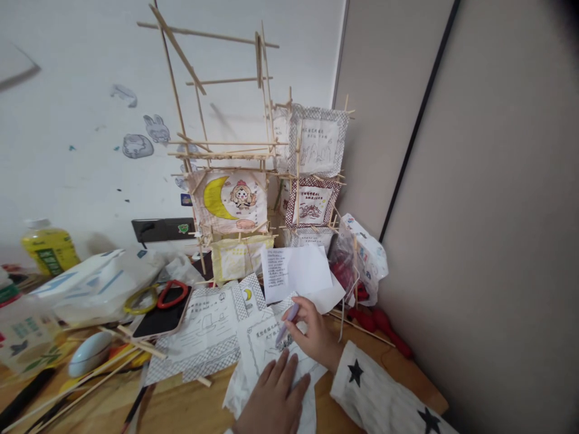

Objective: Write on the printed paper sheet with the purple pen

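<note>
My right hand grips a purple pen, its tip down at a small dark drawing on a white decorated paper. Lettering and a drawn border show on that sheet. My left hand lies flat on the lower part of the same sheet, fingers spread. To the left, touching it, is another paper with a boat drawing and a cross-hatched border. Behind my right hand a white sheet with printed lines of text leans against the stick frame.
A tall wooden stick frame with decorated panels stands at the back. On the left are a phone, scissors, a tissue pack, loose sticks and a yellow bottle. Plastic bags sit at right.
</note>
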{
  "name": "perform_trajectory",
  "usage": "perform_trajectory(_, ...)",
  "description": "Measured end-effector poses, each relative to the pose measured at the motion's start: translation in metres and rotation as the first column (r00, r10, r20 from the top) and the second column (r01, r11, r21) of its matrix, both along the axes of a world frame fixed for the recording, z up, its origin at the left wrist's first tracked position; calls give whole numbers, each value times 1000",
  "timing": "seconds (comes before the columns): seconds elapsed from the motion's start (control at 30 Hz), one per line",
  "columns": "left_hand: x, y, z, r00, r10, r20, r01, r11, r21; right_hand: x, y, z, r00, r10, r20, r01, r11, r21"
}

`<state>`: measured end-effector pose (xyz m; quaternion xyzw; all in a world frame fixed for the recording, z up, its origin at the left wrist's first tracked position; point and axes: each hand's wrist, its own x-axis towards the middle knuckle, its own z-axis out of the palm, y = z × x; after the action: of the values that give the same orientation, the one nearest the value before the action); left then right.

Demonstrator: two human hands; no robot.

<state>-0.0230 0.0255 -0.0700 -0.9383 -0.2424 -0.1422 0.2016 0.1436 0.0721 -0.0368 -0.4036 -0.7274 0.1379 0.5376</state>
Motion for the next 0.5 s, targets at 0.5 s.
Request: perform_trajectory(0.5,2,-1,3,1000,10,6,-10,1000,-19,-1,-1,2,999,-23,35,22,999,41)
